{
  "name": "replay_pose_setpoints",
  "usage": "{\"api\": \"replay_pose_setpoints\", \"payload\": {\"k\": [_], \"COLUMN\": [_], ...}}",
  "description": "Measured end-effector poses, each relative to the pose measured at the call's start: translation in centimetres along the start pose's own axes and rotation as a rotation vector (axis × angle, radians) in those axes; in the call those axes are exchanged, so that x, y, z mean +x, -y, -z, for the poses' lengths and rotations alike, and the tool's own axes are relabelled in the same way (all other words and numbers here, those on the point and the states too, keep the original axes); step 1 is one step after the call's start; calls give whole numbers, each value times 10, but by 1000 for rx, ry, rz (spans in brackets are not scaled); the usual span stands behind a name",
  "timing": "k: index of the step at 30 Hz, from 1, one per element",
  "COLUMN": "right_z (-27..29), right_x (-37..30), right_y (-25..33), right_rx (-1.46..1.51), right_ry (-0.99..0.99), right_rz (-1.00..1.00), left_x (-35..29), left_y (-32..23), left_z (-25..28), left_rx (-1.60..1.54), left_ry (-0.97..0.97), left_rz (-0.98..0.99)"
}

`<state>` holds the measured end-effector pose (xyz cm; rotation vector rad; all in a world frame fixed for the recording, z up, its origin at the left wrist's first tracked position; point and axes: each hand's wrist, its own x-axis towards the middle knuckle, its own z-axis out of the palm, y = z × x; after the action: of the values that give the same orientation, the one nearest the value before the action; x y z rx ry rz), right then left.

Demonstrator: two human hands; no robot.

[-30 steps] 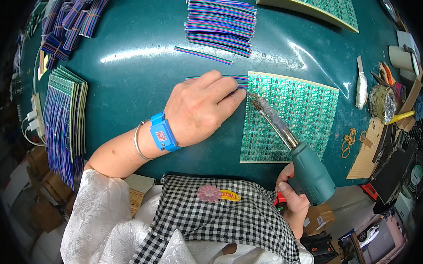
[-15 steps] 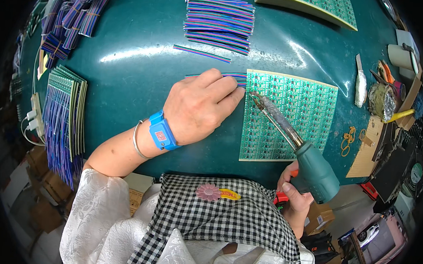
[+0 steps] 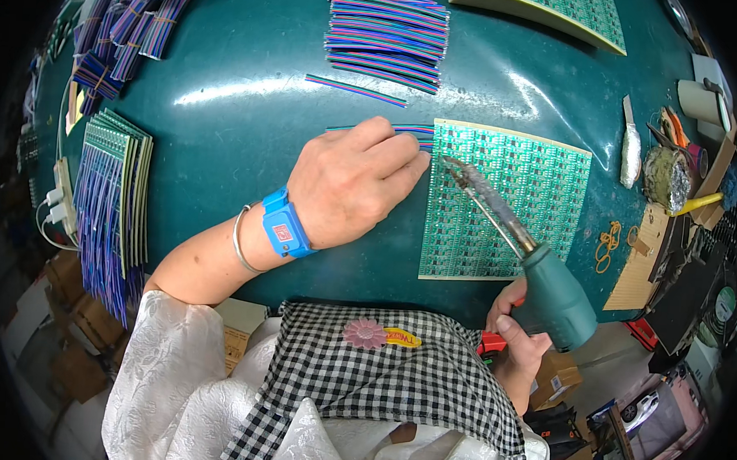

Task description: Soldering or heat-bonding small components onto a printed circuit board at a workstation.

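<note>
A loose pile of striped ribbon cables [image 3: 387, 38] is lying at the far side of the teal table [image 3: 225, 117], with one stray cable [image 3: 356, 90] sitting just below it. Bundled cables [image 3: 118, 30] are resting far left, above a stack of wired boards [image 3: 111, 194]. A foil-wrapped lump [image 3: 665, 177] is sitting right

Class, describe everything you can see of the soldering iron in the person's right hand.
The soldering iron has a chunky teal, plastic-looking handle and a long metal shaft, dull and crusted grey towards the tip. The right hand grips the handle at the table's near edge. The tool slants up and left across the green circuit panel, its tip at the panel's upper left corner, close to the left hand fingertips.
</note>
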<state>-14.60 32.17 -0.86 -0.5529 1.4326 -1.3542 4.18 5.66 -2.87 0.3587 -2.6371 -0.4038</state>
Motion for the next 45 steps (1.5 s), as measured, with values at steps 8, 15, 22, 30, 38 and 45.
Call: {"api": "replay_pose_setpoints", "payload": {"k": [8,15,22,30,38,45], "right_z": [-10,-5,-1,1,-1,-2], "right_x": [2,4,4,-1,-14,-15], "right_y": [9,7,3,2,4,0], "right_rx": [78,106,118,117,99,94], "right_ry": [-60,-48,-68,-80,-54,-5], "right_rz": [12,94,161,180,64,40], "left_x": [0,5,21,24,3,-7], "left_y": [-1,-6,29,39,-9,-3], "left_z": [1,12,25,15,13,-4], "left_rx": [32,33,-29,8,-99,-213], "left_ry": [6,54,-62,-33,-23,-18], "left_rz": [-17,54,206,244,12,101]}}
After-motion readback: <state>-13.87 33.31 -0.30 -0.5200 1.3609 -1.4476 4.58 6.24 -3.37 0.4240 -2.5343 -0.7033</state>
